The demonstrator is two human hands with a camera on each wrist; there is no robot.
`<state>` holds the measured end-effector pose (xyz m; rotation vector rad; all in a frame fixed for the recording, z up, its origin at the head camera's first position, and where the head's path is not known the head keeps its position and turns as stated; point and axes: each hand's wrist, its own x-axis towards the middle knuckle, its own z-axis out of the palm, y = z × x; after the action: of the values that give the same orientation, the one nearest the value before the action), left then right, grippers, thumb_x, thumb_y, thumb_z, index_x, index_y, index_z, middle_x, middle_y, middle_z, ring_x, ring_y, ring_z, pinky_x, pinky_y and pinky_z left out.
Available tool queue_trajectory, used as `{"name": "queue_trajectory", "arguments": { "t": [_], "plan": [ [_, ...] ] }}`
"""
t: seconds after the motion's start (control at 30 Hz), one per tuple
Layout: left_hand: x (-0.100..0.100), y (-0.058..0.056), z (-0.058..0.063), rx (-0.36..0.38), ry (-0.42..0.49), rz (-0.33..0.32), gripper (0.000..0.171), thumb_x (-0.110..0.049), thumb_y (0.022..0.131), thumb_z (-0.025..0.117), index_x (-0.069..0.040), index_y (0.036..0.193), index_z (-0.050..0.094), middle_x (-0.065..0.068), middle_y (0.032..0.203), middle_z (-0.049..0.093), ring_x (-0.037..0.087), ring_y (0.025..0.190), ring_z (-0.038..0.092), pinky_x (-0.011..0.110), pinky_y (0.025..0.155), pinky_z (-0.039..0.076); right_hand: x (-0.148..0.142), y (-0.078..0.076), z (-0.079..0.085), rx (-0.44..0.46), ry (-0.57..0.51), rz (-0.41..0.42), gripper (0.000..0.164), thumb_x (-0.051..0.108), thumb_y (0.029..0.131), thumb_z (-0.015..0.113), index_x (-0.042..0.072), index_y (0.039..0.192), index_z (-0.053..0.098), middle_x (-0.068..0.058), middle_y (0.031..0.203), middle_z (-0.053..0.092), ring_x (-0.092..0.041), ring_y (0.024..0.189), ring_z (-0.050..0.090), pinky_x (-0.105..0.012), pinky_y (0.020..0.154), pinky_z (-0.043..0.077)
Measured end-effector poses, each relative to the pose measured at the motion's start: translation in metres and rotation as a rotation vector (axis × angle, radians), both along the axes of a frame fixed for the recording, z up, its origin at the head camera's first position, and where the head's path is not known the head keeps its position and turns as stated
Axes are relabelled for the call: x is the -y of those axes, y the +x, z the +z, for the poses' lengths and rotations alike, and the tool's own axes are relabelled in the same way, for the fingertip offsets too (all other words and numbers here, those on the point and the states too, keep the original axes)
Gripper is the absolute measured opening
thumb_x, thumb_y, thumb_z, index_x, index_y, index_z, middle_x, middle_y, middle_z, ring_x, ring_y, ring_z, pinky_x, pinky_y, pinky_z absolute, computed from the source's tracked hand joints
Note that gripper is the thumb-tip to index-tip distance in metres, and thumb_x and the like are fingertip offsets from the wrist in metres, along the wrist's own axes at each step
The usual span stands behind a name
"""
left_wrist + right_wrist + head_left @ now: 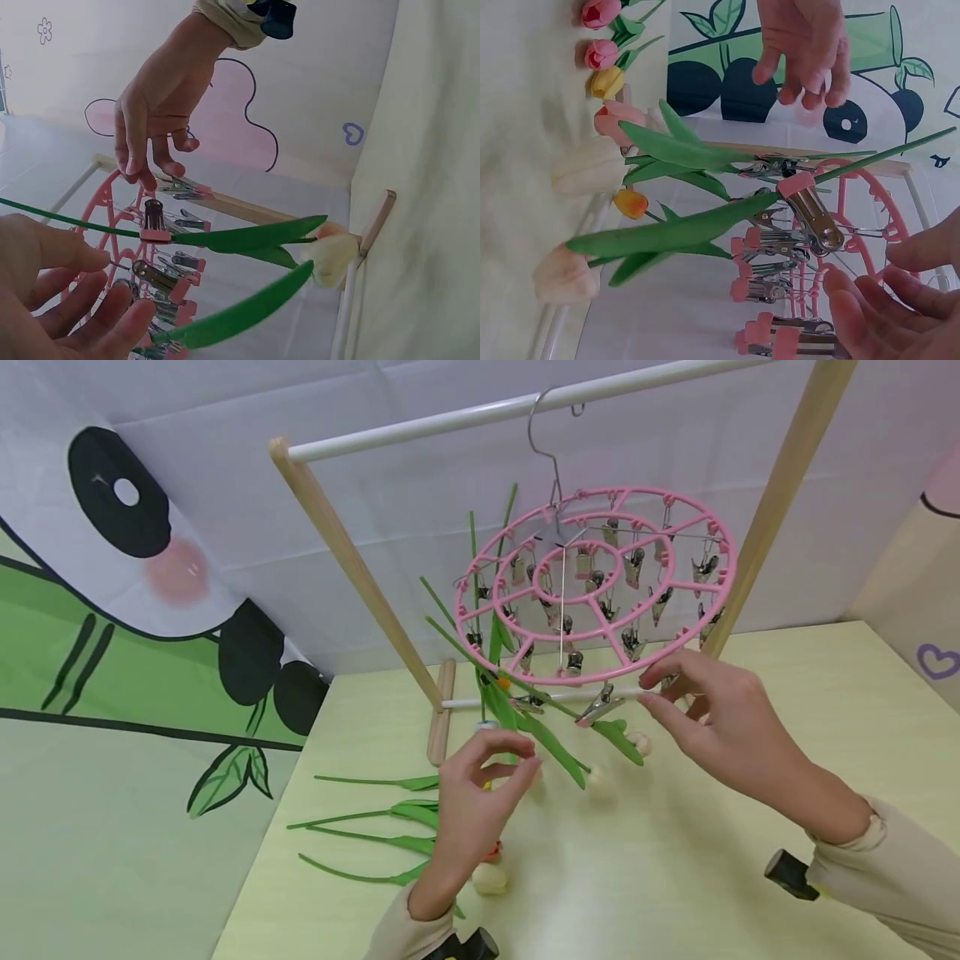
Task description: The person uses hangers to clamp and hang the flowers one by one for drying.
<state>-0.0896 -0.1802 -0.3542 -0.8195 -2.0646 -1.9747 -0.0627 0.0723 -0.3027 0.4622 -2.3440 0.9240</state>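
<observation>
In the head view, the flower (621,745), its stem in a clip (600,703), lies between the left hand (480,802) and the nearer right hand (716,735), running far-left to near-right. The left wrist view shows the left hand's fingers apart, holding nothing; the right wrist view, the right hand's thumb and fingers apart by the rack (895,214), contact unclear.

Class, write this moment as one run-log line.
pink hanger: hung on white rod | left hand: holding nothing visible | right hand: near hanger rim, contact unclear | pale tulip: held by clip
</observation>
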Motion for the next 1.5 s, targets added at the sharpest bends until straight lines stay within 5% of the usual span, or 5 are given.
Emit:
{"name": "queue_trajectory", "arguments": {
  "t": [0.53,0.77,0.97,1.1,1.5],
  "plan": [
    [0.050,0.005,-0.021,0.163,-0.249,0.107,0.019,0.001,0.080,0.072,-0.015,0.089,0.069,-0.002,0.090,0.067,0.018,0.086,0.064,0.033,0.073,0.058,-0.037,-0.002,0.001,0.177,-0.023,-0.119,0.025,0.006,0.089,0.063,0.005,0.114,0.056,-0.005,0.090,0.065,0.003,0.067,0.058,-0.020,0.048,0.045],
    [0.072,0.008,-0.034,0.229,-0.327,0.199,0.019,0.000,0.079,0.074,-0.016,0.089,0.069,-0.003,0.090,0.067,0.018,0.086,0.065,0.032,0.071,0.057,-0.018,0.024,0.006,-0.150,-0.114,-0.213,0.014,-0.005,0.079,0.067,-0.001,0.092,0.066,-0.005,0.076,0.065,0.011,0.061,0.054,-0.004,0.057,0.044],
    [0.092,0.012,-0.045,0.261,-0.363,0.239,0.019,-0.002,0.079,0.075,-0.017,0.088,0.069,-0.005,0.090,0.067,0.015,0.084,0.065,0.028,0.069,0.057,0.018,0.041,0.012,-0.370,-0.086,0.010,0.014,0.014,0.086,0.063,0.002,0.088,0.070,-0.002,0.082,0.068,-0.001,0.067,0.058,-0.010,0.053,0.045],
    [0.100,0.013,-0.052,0.291,-0.398,0.245,0.019,-0.002,0.079,0.075,-0.017,0.090,0.069,-0.005,0.092,0.067,0.015,0.086,0.065,0.028,0.070,0.057,0.032,0.037,0.011,-0.330,0.045,0.059,0.035,0.032,0.095,0.050,0.004,0.109,0.066,-0.003,0.104,0.066,-0.006,0.069,0.061,-0.013,0.048,0.042],
    [0.132,0.015,-0.061,0.370,-0.566,0.256,0.020,0.000,0.078,0.074,-0.010,0.095,0.069,0.004,0.094,0.067,0.022,0.091,0.064,0.023,0.067,0.055,0.002,0.002,-0.005,-0.191,0.122,-0.076,0.066,-0.003,0.071,0.073,-0.004,0.130,0.045,-0.017,0.111,0.058,-0.026,0.085,0.062,-0.037,0.057,0.053]
  ]
}}
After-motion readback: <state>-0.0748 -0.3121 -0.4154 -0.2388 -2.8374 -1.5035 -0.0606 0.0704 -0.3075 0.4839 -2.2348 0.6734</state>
